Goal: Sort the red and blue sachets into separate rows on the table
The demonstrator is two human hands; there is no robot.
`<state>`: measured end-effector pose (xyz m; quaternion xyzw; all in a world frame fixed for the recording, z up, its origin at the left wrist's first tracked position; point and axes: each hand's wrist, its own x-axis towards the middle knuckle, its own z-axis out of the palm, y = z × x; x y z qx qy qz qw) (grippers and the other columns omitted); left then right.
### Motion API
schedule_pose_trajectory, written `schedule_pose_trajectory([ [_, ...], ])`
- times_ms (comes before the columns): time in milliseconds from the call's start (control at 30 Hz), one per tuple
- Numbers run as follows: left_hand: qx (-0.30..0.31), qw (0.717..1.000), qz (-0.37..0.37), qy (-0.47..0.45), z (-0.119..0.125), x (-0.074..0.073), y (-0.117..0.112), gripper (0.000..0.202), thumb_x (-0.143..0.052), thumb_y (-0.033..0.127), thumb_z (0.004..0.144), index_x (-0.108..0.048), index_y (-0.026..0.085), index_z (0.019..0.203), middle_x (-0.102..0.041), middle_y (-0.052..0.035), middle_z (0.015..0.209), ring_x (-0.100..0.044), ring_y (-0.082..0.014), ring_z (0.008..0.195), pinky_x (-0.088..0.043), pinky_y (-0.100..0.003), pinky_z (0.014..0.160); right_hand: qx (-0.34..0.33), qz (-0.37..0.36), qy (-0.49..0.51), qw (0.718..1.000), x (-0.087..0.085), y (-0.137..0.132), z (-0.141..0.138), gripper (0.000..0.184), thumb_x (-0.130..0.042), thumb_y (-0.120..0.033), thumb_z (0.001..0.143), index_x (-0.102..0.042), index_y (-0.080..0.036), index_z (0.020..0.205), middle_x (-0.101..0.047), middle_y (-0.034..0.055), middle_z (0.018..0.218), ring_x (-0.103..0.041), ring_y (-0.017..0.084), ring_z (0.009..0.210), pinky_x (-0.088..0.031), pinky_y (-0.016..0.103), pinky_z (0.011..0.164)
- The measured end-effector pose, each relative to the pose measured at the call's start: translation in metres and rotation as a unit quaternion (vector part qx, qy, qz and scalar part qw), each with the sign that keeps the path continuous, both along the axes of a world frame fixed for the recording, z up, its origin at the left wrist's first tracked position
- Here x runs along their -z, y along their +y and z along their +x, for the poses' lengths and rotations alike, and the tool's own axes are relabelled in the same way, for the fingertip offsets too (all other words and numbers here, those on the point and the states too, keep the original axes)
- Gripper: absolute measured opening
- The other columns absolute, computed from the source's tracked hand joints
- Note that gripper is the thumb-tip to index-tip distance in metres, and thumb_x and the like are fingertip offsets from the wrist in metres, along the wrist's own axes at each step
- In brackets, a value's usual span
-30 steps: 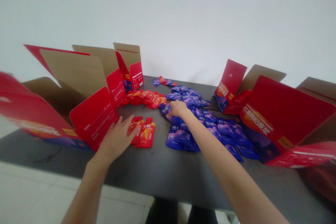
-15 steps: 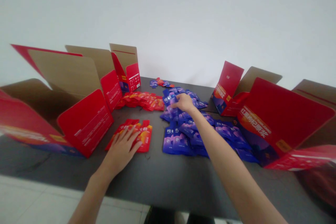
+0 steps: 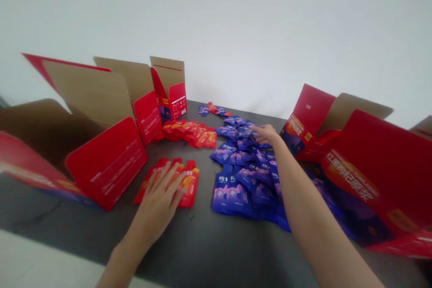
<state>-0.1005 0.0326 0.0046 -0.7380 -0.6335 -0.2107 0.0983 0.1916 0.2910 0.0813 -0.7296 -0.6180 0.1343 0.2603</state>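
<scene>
My left hand [image 3: 158, 202] lies flat with its fingers spread on a small group of red sachets [image 3: 191, 184] near the front of the dark table. My right hand [image 3: 266, 134] reaches over the far right side of a large heap of blue-purple sachets [image 3: 232, 193], its fingers extended at the heap. It shows nothing held. Part of the red group is hidden under my left palm, and my right forearm covers the heap's right side.
Open red-and-kraft cartons [image 3: 108, 162] stand along the left of the dark table [image 3: 202, 243], and others [image 3: 371, 180] along the right. A red sachet pile [image 3: 189, 134] and a small mixed cluster [image 3: 212, 109] lie farther back. A white wall rises behind.
My right hand has moved right and farther back across the blue heap. My left hand stays on the red sachets. The whole view has shifted slightly as my head moved.
</scene>
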Motion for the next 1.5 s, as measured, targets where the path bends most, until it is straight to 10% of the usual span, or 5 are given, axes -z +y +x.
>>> schedule_pose_trajectory([
  [267,0.125,0.985,-0.117,0.025,0.095,-0.029,-0.010,0.057,-0.066,0.029,0.075,-0.046,0.017,0.127,-0.060,-0.0116,0.121,-0.054,-0.0277,0.112,-0.043,-0.045,0.095,-0.026,0.018,-0.222,0.975,-0.016,-0.017,0.010,0.039,-0.049,-0.043,0.081,-0.066,-0.014,0.101,-0.063,0.0153,0.100,-0.057,0.027,0.101,-0.044,0.037,0.086],
  [500,0.131,0.982,-0.134,0.035,0.102,-0.013,-0.001,0.044,-0.061,0.014,0.078,-0.052,0.020,0.122,-0.060,-0.0081,0.121,-0.055,-0.0256,0.112,-0.046,-0.045,0.093,-0.301,0.045,-0.317,0.898,-0.010,-0.015,-0.060,0.056,-0.069,-0.024,0.069,-0.051,-0.018,0.122,-0.057,0.0109,0.117,-0.052,0.022,0.111,-0.041,0.029,0.091],
  [800,0.139,0.981,-0.123,0.063,0.103,0.006,0.000,0.045,-0.063,0.016,0.077,-0.054,0.018,0.121,-0.060,-0.0094,0.119,-0.057,-0.0263,0.109,-0.051,-0.039,0.088,-0.332,0.026,-0.393,0.857,0.029,0.008,-0.095,0.039,-0.055,-0.009,0.077,-0.057,-0.014,0.116,-0.060,0.0148,0.107,-0.059,0.022,0.101,-0.045,0.027,0.086],
  [1267,0.157,0.981,-0.080,0.085,0.100,0.009,-0.002,0.043,-0.061,0.012,0.077,-0.056,0.015,0.120,-0.062,-0.0110,0.116,-0.057,-0.0269,0.108,-0.052,-0.036,0.087,-0.412,0.306,-0.255,0.819,-0.033,-0.065,0.009,0.043,-0.032,0.002,0.078,-0.056,-0.013,0.110,-0.059,0.0079,0.111,-0.053,0.016,0.109,-0.037,0.038,0.102],
  [1500,0.168,0.977,-0.124,0.033,0.105,-0.008,-0.002,0.039,-0.055,0.014,0.082,-0.054,0.017,0.121,-0.062,-0.0114,0.117,-0.057,-0.0244,0.109,-0.048,-0.037,0.091,-0.424,0.345,-0.203,0.813,-0.009,-0.160,0.093,0.039,-0.036,-0.003,0.081,-0.055,-0.016,0.113,-0.056,0.0091,0.119,-0.039,0.017,0.126,-0.031,0.044,0.108],
])
